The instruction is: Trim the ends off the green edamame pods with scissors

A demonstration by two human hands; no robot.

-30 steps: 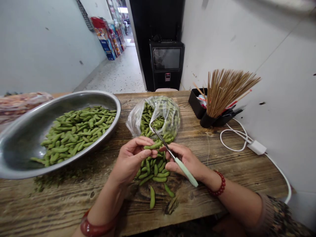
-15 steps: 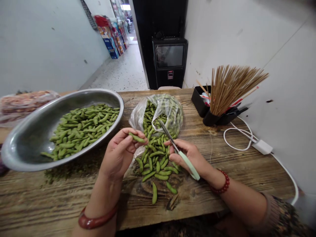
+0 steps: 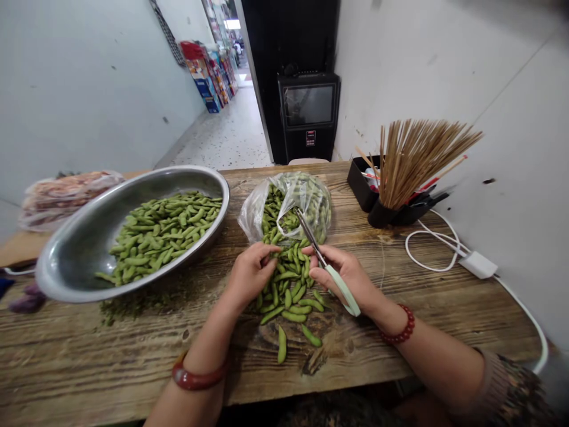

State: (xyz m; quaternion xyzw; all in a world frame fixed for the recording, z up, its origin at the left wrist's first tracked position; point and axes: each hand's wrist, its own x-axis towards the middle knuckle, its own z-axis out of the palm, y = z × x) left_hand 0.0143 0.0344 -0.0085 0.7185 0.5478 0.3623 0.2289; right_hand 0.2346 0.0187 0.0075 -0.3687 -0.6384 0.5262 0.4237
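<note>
My right hand (image 3: 344, 276) is closed round scissors (image 3: 340, 286) with pale green handles, the blades pointing up and away over the pods. At the left edge of a loose pile of green soybean pods (image 3: 296, 284) is my left hand (image 3: 252, 270). Its fingers are pinched together, and what they hold is hidden. Behind the pile lies a clear plastic bag (image 3: 253, 207) full of pods, its mouth facing me. A large metal basin (image 3: 75, 261) on the left holds many more pods (image 3: 164, 231). Two single pods lie in front of the pile.
Green trimmings (image 3: 142, 302) lie beneath the basin's near edge. A bag of pinkish food (image 3: 66, 196) stands at the far left. On the right are a black holder (image 3: 362, 184) with wooden skewers (image 3: 413, 160) and a white adapter (image 3: 478, 264) with its cable.
My left hand has moved right and down to the pile; the pod that showed in its fingers is out of sight. The scissors remain in my right hand. The view has shifted slightly.
</note>
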